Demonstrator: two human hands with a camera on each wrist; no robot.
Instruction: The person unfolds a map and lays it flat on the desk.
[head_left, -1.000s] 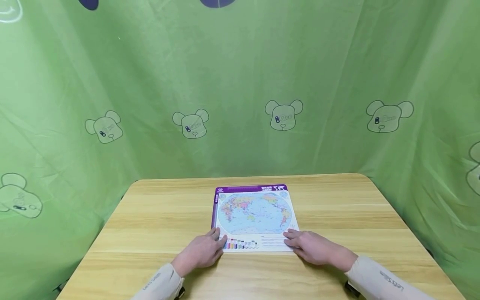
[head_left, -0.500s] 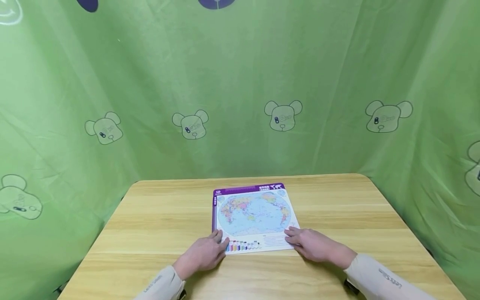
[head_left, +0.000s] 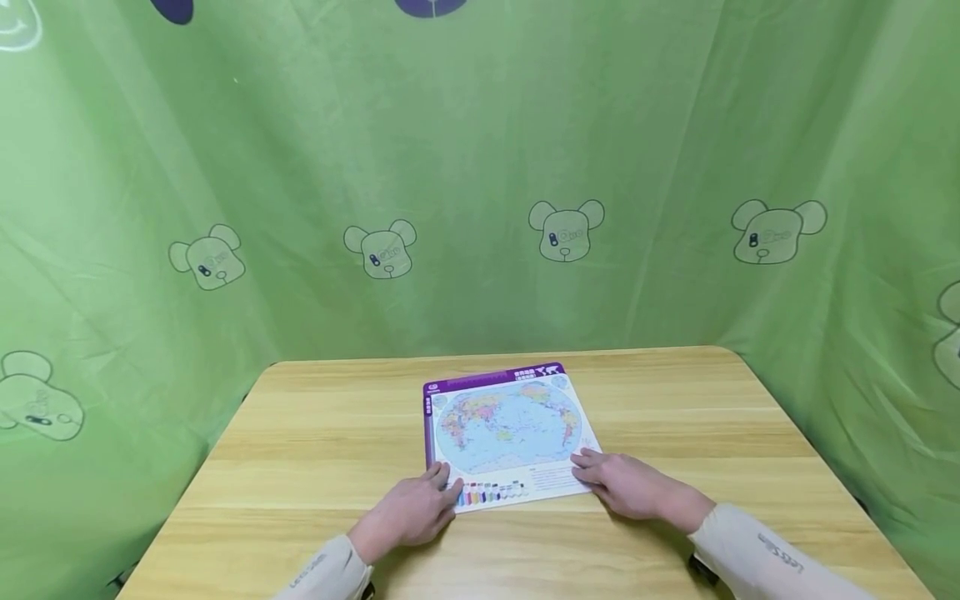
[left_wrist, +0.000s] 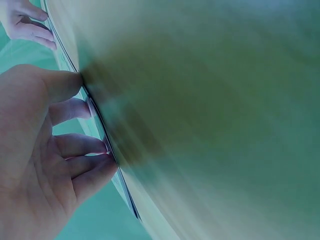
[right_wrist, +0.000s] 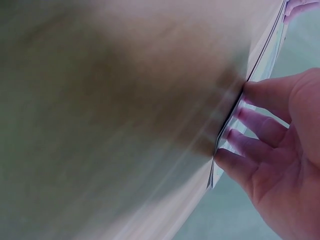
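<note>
A flat world-map board (head_left: pixel 504 433) with a purple top and left border lies on the wooden table (head_left: pixel 315 442), turned slightly counter-clockwise. My left hand (head_left: pixel 414 507) rests at its near left corner, fingertips (left_wrist: pixel 95 150) touching the board's edge (left_wrist: pixel 107 145). At the near right corner my right hand (head_left: pixel 626 485) lies with straight fingers (right_wrist: pixel 250 122) against the edge (right_wrist: pixel 232 112). Both wrist views are blurred and show only table surface, the thin board edge and fingers.
Green cloth printed with bear heads (head_left: pixel 566 229) hangs behind and on both sides of the table. The table's rounded far corners and its left and right edges are in view. Long light sleeves (head_left: pixel 765 554) cover both forearms.
The board has turned a little counter-clockwise: its far edge tipped up to the right and its near left corner slid toward me. Both hands followed at the near corners.
</note>
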